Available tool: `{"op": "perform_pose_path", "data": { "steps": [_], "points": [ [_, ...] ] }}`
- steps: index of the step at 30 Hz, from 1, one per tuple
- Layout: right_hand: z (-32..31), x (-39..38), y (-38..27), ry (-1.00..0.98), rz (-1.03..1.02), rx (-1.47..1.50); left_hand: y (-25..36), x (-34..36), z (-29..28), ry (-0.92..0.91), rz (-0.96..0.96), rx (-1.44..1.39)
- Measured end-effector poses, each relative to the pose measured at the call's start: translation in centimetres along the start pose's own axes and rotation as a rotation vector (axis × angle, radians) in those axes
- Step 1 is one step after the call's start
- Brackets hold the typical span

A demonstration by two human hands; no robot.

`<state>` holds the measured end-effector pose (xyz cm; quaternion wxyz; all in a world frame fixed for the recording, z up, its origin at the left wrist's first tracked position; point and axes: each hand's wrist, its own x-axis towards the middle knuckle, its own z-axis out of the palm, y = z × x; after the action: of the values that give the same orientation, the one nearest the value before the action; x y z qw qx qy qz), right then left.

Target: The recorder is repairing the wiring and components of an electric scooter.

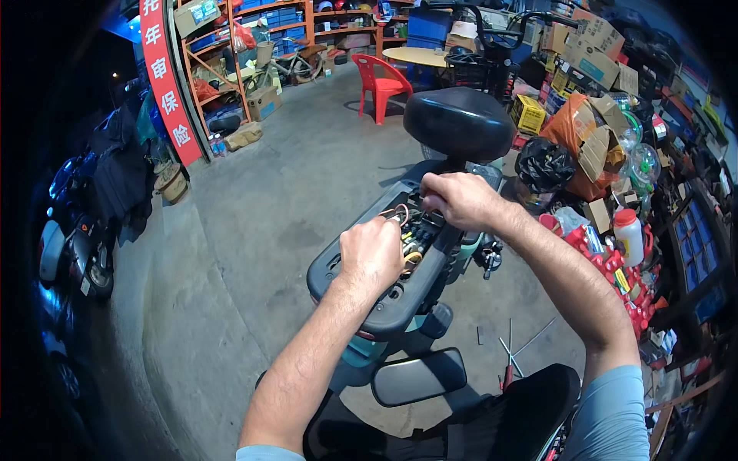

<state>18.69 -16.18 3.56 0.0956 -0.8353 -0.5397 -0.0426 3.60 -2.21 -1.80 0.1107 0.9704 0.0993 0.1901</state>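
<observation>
Evidently, the wires lie inside the scooter's open well, its long axis running near-left to far-right. Curled at the left edge, the left hand is nearer; the right hand curls over the far-right corner. Whether either pinches, I cannot tell.

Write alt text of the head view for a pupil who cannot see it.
A person's left hand and right hand are at the open compartment of a scooter, where wires show, near its black seat. Beyond, on a concrete floor, stand a red chair and orange shelves; piled boxes crowd the right.
</observation>
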Motion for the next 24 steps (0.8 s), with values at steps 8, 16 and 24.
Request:
{"op": "perform_pose_path", "data": {
  "steps": [8, 16, 24],
  "points": [
    [1.4, 0.1, -0.1, 0.007, -0.068, -0.023, 0.1, 0.2, 0.1, 0.008, 0.000, 0.026],
    [1.0, 0.6, 0.1, -0.068, -0.118, -0.036, 0.0, 0.1, 0.2, 0.007, 0.004, 0.021],
    [-0.3, 1.8, -1.1, -0.201, -0.053, -0.230, 0.0, 0.2, 0.2, 0.020, 0.020, 0.004]
  ]
}}
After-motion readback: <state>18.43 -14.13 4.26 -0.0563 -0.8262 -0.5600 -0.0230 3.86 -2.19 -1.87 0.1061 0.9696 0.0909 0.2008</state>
